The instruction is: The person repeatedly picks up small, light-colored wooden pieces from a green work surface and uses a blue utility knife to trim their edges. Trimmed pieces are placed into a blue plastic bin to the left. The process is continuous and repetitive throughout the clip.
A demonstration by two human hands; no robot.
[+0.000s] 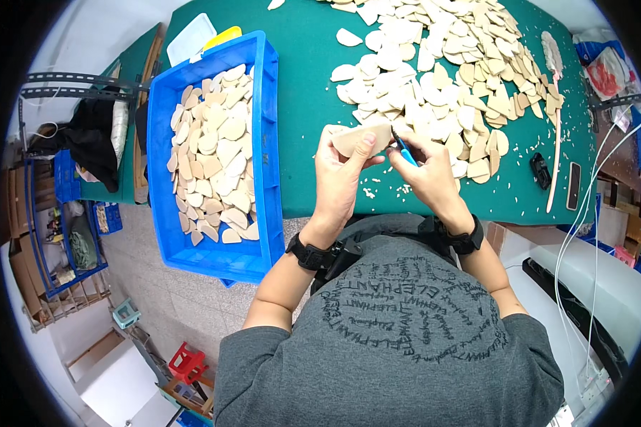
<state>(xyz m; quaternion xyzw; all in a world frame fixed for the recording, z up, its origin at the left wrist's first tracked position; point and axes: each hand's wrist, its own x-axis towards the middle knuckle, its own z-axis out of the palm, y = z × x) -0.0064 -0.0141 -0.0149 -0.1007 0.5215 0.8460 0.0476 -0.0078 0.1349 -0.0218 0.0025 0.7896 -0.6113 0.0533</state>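
In front of me, at the table's near edge, my left hand is closed on a flat beige piece with rounded ends, the thumb lying across its face. My right hand grips a blue-handled tool with a narrow dark head. That head is at the right end of the beige piece; whether it touches cannot be made out. My fingers partly hide the tool, so its exact kind is unclear. Just beyond my hands, a large heap of similar flat beige pieces covers the green table top.
Left of my hands a blue crate of beige pieces overhangs the table edge. Small white scraps are scattered near me. At the right lie a black object, a phone-like object and a long pale stick. White cables hang beside it.
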